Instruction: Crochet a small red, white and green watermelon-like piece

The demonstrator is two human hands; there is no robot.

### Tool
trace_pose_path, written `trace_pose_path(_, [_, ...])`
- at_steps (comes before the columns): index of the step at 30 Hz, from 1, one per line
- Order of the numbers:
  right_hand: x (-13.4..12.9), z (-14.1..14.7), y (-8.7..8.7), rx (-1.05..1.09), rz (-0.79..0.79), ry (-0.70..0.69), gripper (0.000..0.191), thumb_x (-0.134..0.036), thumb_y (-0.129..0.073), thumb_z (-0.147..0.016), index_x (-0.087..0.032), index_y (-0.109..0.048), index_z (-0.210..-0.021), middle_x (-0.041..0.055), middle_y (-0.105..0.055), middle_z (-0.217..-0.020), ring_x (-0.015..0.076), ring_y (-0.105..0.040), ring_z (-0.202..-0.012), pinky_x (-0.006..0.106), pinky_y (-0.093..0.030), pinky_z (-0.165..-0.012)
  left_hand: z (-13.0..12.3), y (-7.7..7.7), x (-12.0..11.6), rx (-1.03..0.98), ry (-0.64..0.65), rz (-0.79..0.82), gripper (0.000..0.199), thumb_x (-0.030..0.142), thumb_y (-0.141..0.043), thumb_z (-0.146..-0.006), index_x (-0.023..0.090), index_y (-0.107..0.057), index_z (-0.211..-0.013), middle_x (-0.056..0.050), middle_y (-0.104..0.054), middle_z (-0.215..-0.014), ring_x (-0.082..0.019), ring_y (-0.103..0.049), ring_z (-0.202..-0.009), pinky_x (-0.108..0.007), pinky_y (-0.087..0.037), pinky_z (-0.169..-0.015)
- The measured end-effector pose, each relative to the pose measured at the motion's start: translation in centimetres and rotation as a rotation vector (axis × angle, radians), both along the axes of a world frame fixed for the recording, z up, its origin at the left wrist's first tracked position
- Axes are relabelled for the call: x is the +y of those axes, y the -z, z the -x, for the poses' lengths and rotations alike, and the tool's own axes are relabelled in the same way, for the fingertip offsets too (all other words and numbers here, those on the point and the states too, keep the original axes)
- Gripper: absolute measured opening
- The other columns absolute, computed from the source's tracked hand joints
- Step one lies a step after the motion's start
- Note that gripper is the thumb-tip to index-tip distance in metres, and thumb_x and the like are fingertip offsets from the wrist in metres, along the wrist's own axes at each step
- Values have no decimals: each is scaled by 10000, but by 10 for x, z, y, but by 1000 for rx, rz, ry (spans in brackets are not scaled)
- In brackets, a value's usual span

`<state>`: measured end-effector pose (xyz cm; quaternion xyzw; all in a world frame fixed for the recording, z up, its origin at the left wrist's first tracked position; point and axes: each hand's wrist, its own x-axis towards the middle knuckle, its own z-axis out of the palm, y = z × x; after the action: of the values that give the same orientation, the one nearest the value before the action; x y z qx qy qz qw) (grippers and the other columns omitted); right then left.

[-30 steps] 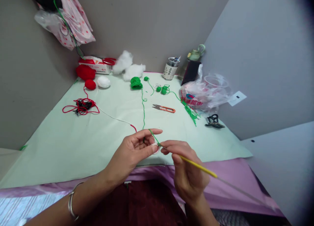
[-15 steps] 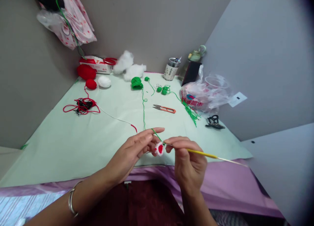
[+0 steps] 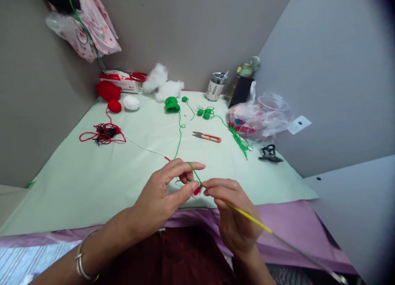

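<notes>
Between thumb and fingers of the left hand (image 3: pixel 163 194), head view: crocheted piece (image 3: pixel 197 190) pinched; red centre, white rim worked; green yarn (image 3: pixel 195 172) at its edge, strand uncut, so judged unfinished. Left index extended under yarn. Right hand (image 3: pixel 234 223) grips crochet hook (image 3: pixel 251 219), shaft slanting down rightward.

Opens wide over the table (image 3: pixel 89 182), left of the left hand (image 3: pixel 163 194).
Runs into green yarn (image 3: pixel 172 105) and snips (image 3: pixel 210 138) mid-table, then a plastic bag (image 3: pixel 247 117) and hair clip (image 3: pixel 270 155) farther right.

Two hands (image 3: pixel 160 196), one hook (image 3: pixel 248 216), one crochet piece (image 3: pixel 196 191), two stuffing tufts (image 3: pixel 170 91).
</notes>
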<state>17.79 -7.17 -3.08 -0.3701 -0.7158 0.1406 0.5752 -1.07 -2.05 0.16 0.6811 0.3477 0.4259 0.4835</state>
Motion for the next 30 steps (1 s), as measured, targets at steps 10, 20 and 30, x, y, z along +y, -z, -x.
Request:
trace_pose_path(10, [-2,3,1,-306,-168,195,276,-92,-542,-1039,-215,-681,-1243,94,-759,-1104,179,-753,-973,286,-643,-802,-11,7,-7,-157,-60,223,421,185,-780,-857,218,-762,-1276,3,-681,-875,-165,-638,-865,-317,-524,-889])
trace_pose_path(20, [-1,6,4,16,-67,194,281,-88,-561,-1029,-244,-749,-1169,44,-748,-983,181,-717,-869,312,-613,-721,-6,10,-2,-492,166,872,463,308,-928,-775,251,-820,-1222,7,-667,-893,-102,-583,-805,-215,-456,-783])
trace_pose_path(30, [6,17,0,240,124,133,258,-96,-592,-1022,-270,-770,-1091,31,-775,-973,183,-723,-880,320,-607,-742,-14,15,-7,-433,72,622,373,228,-889,-838,307,-826,-1197,28,-663,-886,-117,-610,-863,-261,-492,-882])
